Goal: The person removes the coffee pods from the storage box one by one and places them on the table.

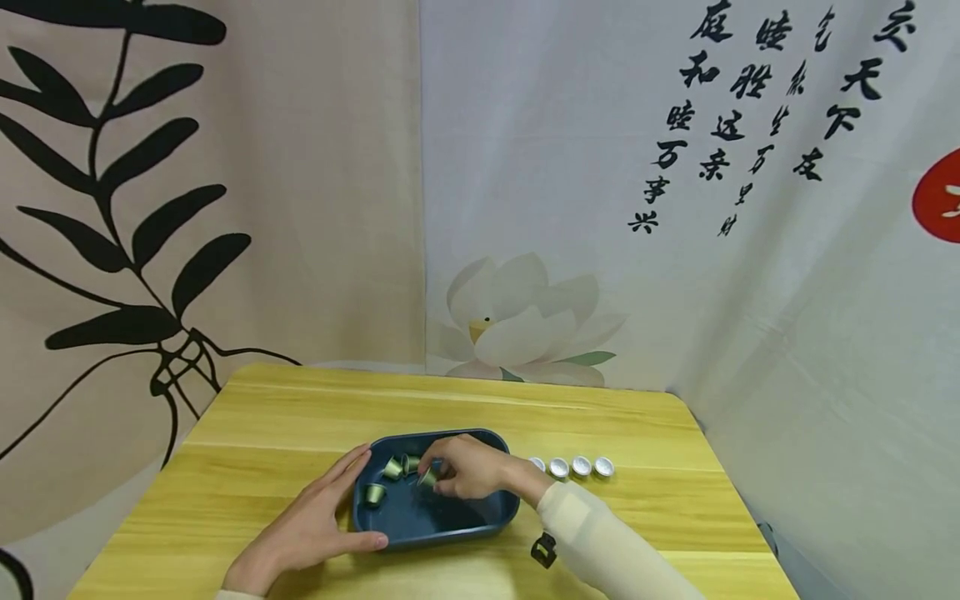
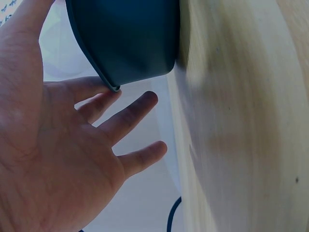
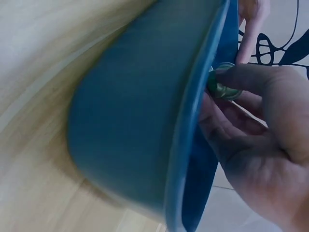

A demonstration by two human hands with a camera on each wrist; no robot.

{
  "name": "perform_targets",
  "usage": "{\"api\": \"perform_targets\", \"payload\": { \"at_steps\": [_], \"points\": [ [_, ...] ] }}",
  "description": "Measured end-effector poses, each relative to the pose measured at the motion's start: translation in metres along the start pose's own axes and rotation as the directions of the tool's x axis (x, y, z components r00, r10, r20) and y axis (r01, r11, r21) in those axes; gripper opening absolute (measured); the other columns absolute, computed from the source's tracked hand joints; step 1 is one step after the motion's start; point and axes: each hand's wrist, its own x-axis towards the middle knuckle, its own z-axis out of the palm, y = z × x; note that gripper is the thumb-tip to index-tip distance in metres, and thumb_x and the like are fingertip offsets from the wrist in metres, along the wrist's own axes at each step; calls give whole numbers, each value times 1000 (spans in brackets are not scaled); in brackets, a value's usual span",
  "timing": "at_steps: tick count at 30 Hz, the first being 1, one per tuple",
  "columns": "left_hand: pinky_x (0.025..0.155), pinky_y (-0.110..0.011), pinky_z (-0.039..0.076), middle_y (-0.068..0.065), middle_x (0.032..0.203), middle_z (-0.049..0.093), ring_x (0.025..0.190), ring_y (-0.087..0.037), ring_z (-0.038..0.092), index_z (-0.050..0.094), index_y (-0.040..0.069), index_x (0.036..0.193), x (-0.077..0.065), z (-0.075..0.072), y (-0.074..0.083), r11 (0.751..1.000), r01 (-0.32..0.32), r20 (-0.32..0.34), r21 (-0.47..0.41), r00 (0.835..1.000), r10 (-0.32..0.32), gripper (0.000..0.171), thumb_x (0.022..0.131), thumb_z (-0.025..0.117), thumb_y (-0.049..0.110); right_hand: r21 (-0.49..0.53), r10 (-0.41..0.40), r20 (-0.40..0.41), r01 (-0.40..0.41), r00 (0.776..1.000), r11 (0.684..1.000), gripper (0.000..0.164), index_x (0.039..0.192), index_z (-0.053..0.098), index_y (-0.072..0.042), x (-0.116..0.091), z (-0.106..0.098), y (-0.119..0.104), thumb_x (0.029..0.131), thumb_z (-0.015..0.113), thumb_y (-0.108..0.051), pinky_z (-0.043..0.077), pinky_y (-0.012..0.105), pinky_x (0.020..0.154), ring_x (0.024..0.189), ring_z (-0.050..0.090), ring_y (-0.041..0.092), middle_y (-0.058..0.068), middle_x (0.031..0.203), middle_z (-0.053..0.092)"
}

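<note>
On the yellow wood-grain tabletop (image 1: 675, 508), central: 1 deep blue tray (image 1: 450, 512), oblong with rounded corners and a raised rim.

Contents: 3 small green cups (image 1: 374, 495) set down toward its left end, 2 of them close together near the far wall, the other nearer the left wall; 1 further green cup (image 1: 428, 478) above the tray floor, beside the far pair, pinched between the thumb and fingers of the right grip (image 1: 472, 468), which reaches in over the right part.

Left grip (image 1: 315, 517): spread, fingers extended; set at the tray's left end, thumb at the near rim, index finger touching the rim in the left wrist view, 2 other fingers standing clear of the wall.

Outside the tray, to its right: 4 small white-faced round pieces (image 1: 581, 466) in a row, faces up; the leftmost partly hidden by the right wrist.

Behind: 1 hanging cloth (image 1: 337, 167), printed with black leaves, a pale lotus and black characters.
</note>
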Motion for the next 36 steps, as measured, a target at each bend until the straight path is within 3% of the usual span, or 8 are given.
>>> {"api": "perform_targets", "payload": {
  "at_steps": [11,21,36],
  "points": [
    [122,-75,48,-13,190,24,167,-53,39,29,7,179,-1,2,-2,1000,-13,-3,11,1000,13,132,85,87,77,59,-15,-49,18,999,998,31,140,77,-14,-9,2,5,109,70,-14,62,17,93,103,75,-1,1,141,77],
    [123,-78,46,-15,190,24,167,-55,39,28,6,179,0,2,-1,1000,-8,-13,21,1000,9,132,85,89,75,129,20,-78,-10,997,992,31,139,77,-11,-15,1,7,109,73,-13,62,16,93,105,77,-1,3,138,78],
    [123,-78,46,-15,189,24,167,-54,39,28,7,180,0,2,-2,1000,-7,-18,26,1000,7,134,83,87,80,259,55,-94,-29,994,966,28,135,77,-19,-24,2,11,108,74,-11,61,17,89,97,74,-1,4,134,77]
  ]
}}
